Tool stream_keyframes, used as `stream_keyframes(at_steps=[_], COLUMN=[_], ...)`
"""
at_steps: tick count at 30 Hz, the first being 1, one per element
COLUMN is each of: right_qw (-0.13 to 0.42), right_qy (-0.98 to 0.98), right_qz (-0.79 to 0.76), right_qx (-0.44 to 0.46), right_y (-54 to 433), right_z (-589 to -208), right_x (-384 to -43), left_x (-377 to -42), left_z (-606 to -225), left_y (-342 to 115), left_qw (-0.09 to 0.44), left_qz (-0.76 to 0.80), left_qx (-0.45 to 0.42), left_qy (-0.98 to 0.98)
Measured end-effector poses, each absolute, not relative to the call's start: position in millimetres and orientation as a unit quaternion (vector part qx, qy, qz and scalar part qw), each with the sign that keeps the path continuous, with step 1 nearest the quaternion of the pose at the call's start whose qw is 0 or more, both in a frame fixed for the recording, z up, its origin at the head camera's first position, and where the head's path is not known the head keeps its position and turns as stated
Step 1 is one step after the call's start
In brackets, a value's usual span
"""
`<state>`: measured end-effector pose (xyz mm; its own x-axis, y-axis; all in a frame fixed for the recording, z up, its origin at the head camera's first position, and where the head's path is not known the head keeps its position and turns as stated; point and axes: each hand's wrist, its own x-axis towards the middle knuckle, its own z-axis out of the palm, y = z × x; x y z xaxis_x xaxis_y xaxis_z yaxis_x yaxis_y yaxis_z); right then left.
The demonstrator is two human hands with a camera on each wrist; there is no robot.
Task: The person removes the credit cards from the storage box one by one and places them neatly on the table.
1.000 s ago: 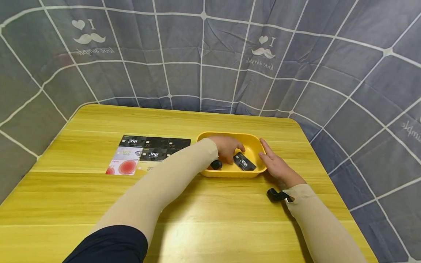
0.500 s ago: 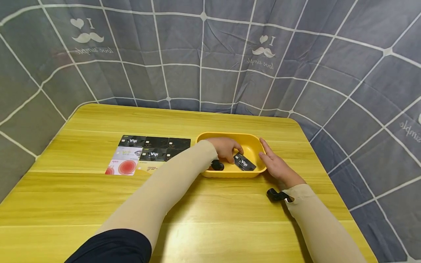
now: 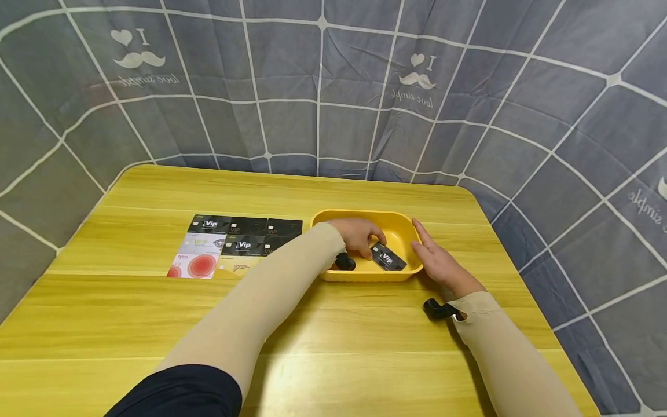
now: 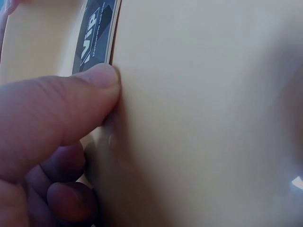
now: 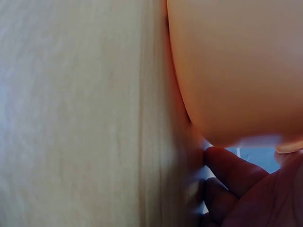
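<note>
In the head view, my left hand [image 3: 359,234] reaches into a yellow plastic tray [image 3: 375,277]. Its thumb and a finger pinch the left end of a dark "Vip" card [image 3: 388,256] lying there. The left wrist view shows the thumb [image 4: 80,97] on the edge of that card [image 4: 97,33], other fingers curled below; the edge looks layered, so I cannot tell if it is one card or more. My right hand [image 3: 440,263] holds the tray's right end, thumb at the rim and fingers along the outer wall [image 5: 236,94].
Several cards [image 3: 245,244] lie in neat rows on the wooden table [image 3: 333,347], left of the tray. The left forearm covers part of them. A black wrist-camera piece [image 3: 438,310] juts out by the right wrist. A grey checked curtain [image 3: 292,75] hangs behind the table.
My left hand has shifted very slightly over the dark card, its thumb now at the card's corner. The right hand and the tray stay in place.
</note>
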<state>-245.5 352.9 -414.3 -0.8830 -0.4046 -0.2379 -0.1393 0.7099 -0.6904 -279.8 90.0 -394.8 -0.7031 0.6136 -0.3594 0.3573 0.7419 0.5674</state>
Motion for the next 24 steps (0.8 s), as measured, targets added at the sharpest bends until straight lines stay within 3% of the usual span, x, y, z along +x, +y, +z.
stream_keyframes(at_steps=[24], right_qw=[0.187], right_qy=[0.905], right_qz=[-0.353], right_qx=[-0.148], right_y=[353.7], right_z=[-413.0], right_x=[-243.9], left_x=[-279.5], left_z=[-394.6], left_y=[90.0], left_qw=[0.278], left_qz=[0.247], left_qx=[0.27], left_qy=[0.888])
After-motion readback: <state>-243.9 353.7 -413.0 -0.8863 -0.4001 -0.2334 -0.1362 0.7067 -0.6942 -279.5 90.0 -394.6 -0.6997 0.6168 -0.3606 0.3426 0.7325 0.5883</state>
